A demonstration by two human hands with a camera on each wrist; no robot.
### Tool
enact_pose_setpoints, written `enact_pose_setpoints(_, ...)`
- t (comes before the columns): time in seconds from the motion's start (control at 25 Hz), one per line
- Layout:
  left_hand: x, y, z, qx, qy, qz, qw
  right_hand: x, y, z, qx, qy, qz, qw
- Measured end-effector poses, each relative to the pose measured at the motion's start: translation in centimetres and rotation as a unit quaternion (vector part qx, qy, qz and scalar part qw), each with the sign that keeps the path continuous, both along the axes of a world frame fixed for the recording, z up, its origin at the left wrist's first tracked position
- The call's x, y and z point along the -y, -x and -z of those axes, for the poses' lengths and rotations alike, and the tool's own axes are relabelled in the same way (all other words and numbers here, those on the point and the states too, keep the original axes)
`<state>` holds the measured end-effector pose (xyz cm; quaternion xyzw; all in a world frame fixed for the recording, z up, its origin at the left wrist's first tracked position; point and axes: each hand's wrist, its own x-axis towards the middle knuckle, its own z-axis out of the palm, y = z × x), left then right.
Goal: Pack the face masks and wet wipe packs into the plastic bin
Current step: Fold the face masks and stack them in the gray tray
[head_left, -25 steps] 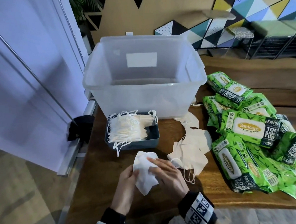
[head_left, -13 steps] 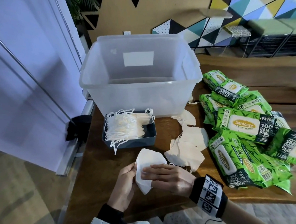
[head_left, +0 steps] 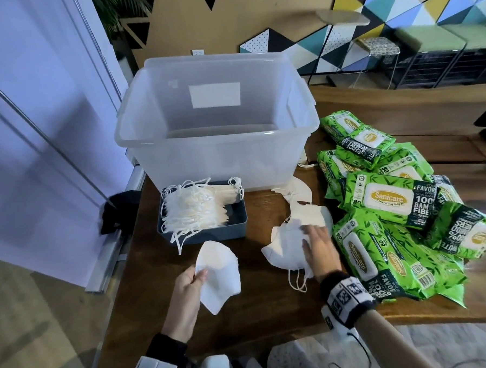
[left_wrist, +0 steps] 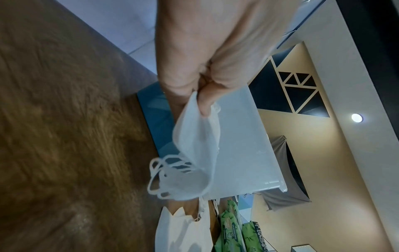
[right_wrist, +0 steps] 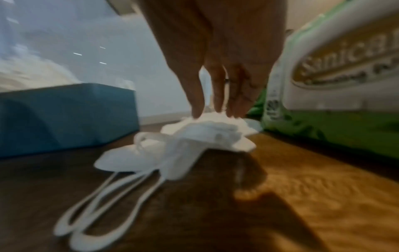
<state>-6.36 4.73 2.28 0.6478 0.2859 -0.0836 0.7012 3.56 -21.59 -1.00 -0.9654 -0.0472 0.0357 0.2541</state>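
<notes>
My left hand (head_left: pixel 191 282) pinches the edge of a folded white face mask (head_left: pixel 219 272) above the table; in the left wrist view the thumb and fingers (left_wrist: pixel 202 95) clamp the mask (left_wrist: pixel 194 153). My right hand (head_left: pixel 316 244) lies with straight fingers on a pile of loose white masks (head_left: pixel 287 246) on the table; its fingertips (right_wrist: pixel 197 110) touch the top mask (right_wrist: pixel 207 133). A clear plastic bin (head_left: pixel 217 145) stands behind. Green wet wipe packs (head_left: pixel 389 201) are heaped at the right.
A small grey-blue tray (head_left: pixel 232 226) in front of the bin holds a stack of masks (head_left: pixel 192 211). The wooden table (head_left: pixel 259 304) ends at the left near a white wall. A black object (head_left: pixel 116 213) sits by the table's left edge.
My right hand has left the mask that both hands held and moved right onto the loose mask pile. The left hand keeps that mask alone.
</notes>
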Motion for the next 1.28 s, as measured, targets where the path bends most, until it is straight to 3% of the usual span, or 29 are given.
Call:
enact_pose_setpoints(0.08,0.3,-0.1,0.0,-0.009,0.003,-0.003,1.000,1.7,-1.7,1.8,-0.134,0.163,0.069,0.975)
enact_pose_setpoints(0.12,0.5,-0.3,0.0,-0.013,0.007,-0.006,1.000,1.9,-2.1,2.4,-0.172,0.183,0.084,0.964)
enact_pose_setpoints(0.2,1.0,-0.8,-0.2,-0.015,0.013,-0.003,1.000,2.1,-2.5,3.2,-0.192,0.136,0.119,0.965)
enact_pose_setpoints(0.36,1.4,-1.3,-1.0,-0.011,0.000,0.030,1.000,2.7,-2.2,2.0,-0.143,-0.030,0.183,0.972)
enact_pose_setpoints(0.48,0.7,-1.7,-1.4,-0.004,-0.029,0.068,0.997,2.1,-0.1,-2.2,-0.026,-0.176,0.105,0.979)
enact_pose_setpoints(0.56,0.2,-2.0,-1.5,0.013,-0.054,0.102,0.993,1.5,1.7,-6.0,-0.017,-0.239,-0.041,0.970)
enact_pose_setpoints(0.64,0.2,-2.5,-1.8,0.046,-0.077,0.133,0.987,0.4,3.0,-8.7,-0.067,-0.212,-0.207,0.953)
enact_pose_setpoints(0.72,0.5,-2.9,-2.2,0.081,-0.115,0.175,0.974,-1.6,3.7,-9.8,-0.099,-0.175,-0.298,0.933)
enact_pose_setpoints(0.84,1.5,-3.4,-2.1,0.103,-0.145,0.252,0.951,-4.9,3.2,-9.7,-0.072,-0.171,-0.284,0.940)
enact_pose_setpoints(0.96,2.4,-2.9,-2.4,0.105,-0.116,0.271,0.950,-6.7,2.0,-9.6,-0.034,-0.155,-0.262,0.952)
enact_pose_setpoints(1.28,2.7,-1.6,-2.8,0.077,-0.008,0.173,0.982,-8.2,1.9,-9.3,-0.032,-0.163,-0.259,0.951)
